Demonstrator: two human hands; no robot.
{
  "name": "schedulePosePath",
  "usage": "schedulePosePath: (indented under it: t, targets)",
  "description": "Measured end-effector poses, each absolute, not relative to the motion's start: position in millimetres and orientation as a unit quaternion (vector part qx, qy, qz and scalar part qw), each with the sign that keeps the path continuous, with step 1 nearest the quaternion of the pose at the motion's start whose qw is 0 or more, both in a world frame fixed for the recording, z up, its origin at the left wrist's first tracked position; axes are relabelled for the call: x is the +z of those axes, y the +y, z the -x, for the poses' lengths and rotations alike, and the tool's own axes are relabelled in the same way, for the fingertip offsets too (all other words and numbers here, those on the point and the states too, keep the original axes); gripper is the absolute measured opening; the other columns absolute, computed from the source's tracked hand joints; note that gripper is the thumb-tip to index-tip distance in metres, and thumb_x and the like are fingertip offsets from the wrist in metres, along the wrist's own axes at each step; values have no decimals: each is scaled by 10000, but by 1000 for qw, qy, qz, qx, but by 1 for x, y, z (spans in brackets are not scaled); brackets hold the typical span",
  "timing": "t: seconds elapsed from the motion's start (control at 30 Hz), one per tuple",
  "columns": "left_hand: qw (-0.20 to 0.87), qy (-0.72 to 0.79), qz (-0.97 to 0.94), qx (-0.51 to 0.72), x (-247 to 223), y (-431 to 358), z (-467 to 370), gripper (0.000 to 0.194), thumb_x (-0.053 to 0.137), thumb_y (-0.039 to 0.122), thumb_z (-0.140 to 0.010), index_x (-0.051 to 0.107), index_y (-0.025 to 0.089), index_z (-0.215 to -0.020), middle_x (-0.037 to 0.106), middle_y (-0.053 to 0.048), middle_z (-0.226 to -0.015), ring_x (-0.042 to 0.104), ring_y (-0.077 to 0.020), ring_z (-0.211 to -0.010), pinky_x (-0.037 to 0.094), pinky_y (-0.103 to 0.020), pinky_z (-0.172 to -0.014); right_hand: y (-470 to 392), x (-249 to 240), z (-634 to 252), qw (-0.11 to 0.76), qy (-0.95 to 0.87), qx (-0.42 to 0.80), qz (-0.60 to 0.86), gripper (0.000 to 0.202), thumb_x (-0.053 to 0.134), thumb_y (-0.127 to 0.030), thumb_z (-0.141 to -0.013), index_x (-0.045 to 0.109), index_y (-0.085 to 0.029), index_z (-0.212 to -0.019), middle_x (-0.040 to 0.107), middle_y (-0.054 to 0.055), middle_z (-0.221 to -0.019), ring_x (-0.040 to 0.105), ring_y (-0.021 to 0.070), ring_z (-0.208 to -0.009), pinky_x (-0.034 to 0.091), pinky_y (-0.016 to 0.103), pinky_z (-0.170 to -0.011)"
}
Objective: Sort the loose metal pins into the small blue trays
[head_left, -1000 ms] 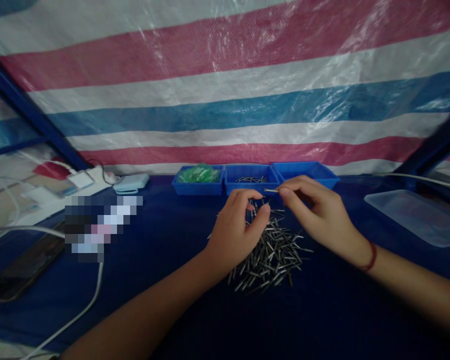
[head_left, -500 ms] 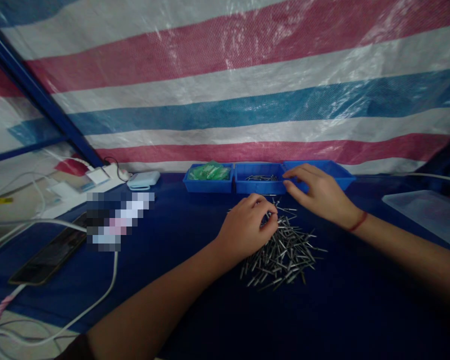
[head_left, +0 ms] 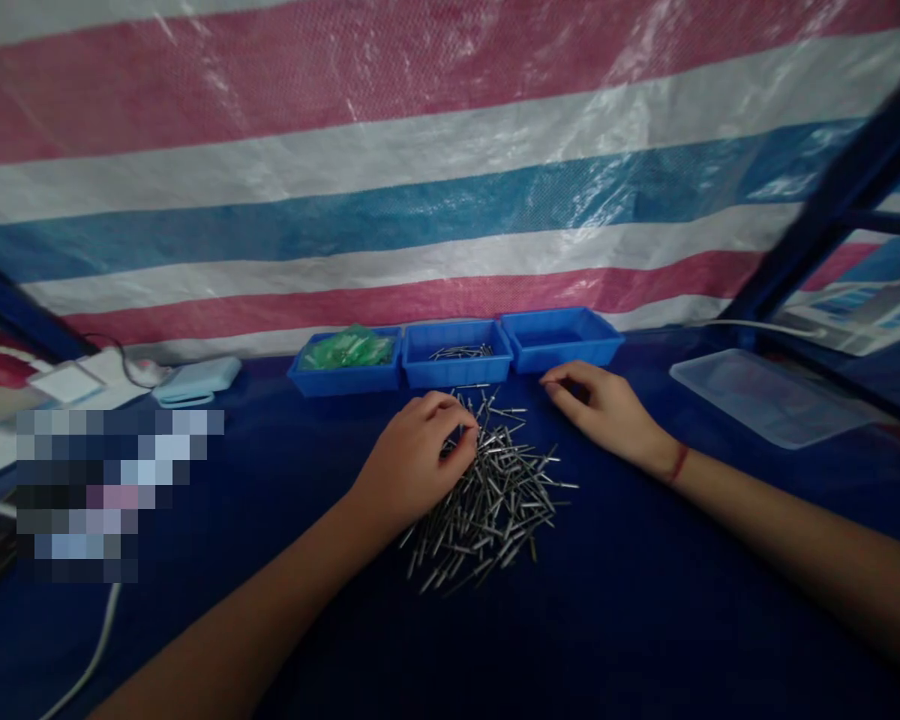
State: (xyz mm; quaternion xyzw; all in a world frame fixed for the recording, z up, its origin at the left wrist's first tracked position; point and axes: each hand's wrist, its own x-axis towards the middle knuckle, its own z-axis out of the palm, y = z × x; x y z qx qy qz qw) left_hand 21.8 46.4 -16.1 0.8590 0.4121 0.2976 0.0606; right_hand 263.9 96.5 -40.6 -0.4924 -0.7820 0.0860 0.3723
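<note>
A loose pile of thin silver blind rivets lies on the dark blue table. My left hand rests over the pile's upper left side, fingers curled and thumb against the index finger. Whatever it may hold is hidden. My right hand, with a red band at the wrist, hovers to the right of the pile, just in front of the right blue bin. Its thumb and index fingertips come close together; anything between them is too small to make out. The middle blue bin holds some rivets.
A left blue bin contains green plastic packaging. A clear plastic lid lies at the right. Toward the left are a light blue case, a white cable and a blurred-out patch. A striped tarp hangs behind.
The view has swung right, so the table's contents sit further left. My right hand has drawn back and away from the bins, its fingertips closer together. My left hand stays at the pile.
</note>
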Motion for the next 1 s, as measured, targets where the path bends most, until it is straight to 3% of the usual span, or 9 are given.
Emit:
schedulePosePath:
  t: [0.43,0.7,1.0]
  targets:
    - [40,361,-903,231,-6,75,-32,184,499,191,-880,650,185,-986,578,-65,-1030,538,-181,-960,420,-345,-883,93,-39,-262,361,-800,100,469,154,488,-200,-817,632,-159,-852,660,55,-843,598,167,-722,460,300,-673]
    - [80,349,-933,47,8,105,-53,162,573,255,-828,715,223,-898,614,-35,-829,570,-151,-747,425,-266,-699,93,-40,-263,370,-804,96,455,151,486,-177,-811,635,-165,-826,658,48,-832,593,159,-710,452,288,-667]
    - [76,350,-933,41,4,107,-56,157,529,206,-816,672,189,-753,625,-23,-763,561,-140,-692,407,-257,-660,92,-38,-261,362,-818,92,437,150,475,-158,-820,624,-161,-805,649,53,-828,589,166,-737,457,308,-696]
